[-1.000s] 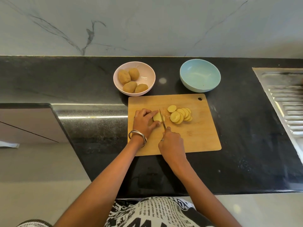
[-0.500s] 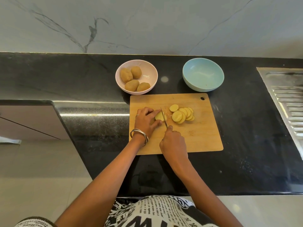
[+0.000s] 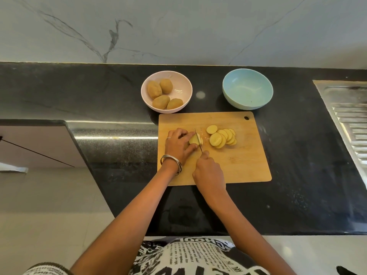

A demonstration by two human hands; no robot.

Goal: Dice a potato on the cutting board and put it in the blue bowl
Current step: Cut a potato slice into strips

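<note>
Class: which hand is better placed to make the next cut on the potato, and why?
The right hand: it grips the knife, blade against the potato piece, which the left hand holds.

Black countertop carries cutting board, pink bowl, blue bowl.

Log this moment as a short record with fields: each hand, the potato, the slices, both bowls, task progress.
left hand: grips the potato end piece on the cutting board
right hand: grips the knife, blade at the potato
slices: overlapping round pile on the board, right of the blade
blue bowl: behind the board, no potato in it
pink bowl: four whole potatoes
progress: sliced into rounds, not yet diced
</note>
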